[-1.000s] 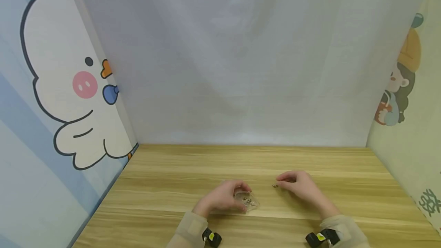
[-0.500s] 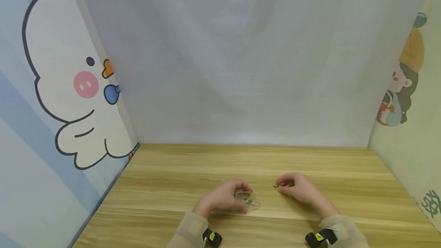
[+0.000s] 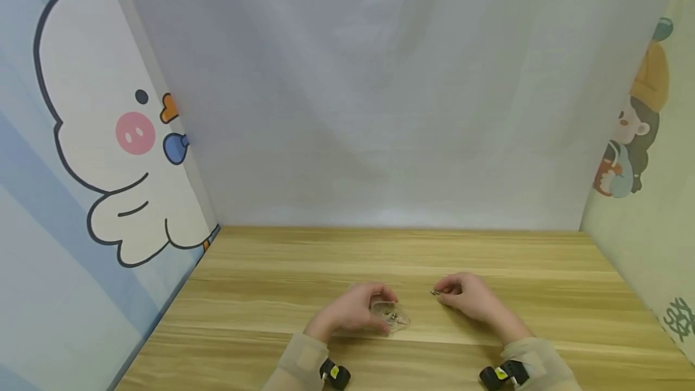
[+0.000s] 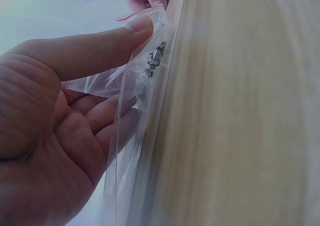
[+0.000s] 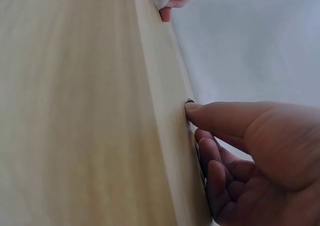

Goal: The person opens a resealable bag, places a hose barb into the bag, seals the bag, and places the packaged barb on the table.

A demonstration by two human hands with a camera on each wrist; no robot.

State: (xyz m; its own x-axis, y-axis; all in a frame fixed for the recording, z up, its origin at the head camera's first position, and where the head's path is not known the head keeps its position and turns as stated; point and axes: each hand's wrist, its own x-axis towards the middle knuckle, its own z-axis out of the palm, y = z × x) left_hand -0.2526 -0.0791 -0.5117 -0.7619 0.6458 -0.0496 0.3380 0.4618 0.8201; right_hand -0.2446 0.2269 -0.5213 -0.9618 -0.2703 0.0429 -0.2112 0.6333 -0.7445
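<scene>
My left hand (image 3: 353, 311) grips a clear zip bag (image 3: 400, 323) by its side, the thumb on top and the fingers behind. Several small metal parts (image 4: 154, 61) lie inside the bag; their exact kind is too small to tell. A red line marks the bag's mouth in the left wrist view. To the right, my right hand (image 3: 473, 299) is low at the table and pinches a small dark metal piece (image 3: 435, 292) between thumb and forefinger. Only a tip of that metal piece (image 5: 189, 101) shows past the thumb in the right wrist view.
Both hands work over a wood-grain table (image 3: 260, 270). A pale curtain (image 3: 380, 107) hangs behind its far edge. Printed cartoon panels close off the left and right sides. A black camera (image 3: 335, 374) is strapped to each wrist.
My right hand has come slightly nearer and its fingertips have closed on the small metal piece, which now sits tilted a little differently. The left hand and bag have hardly moved.
</scene>
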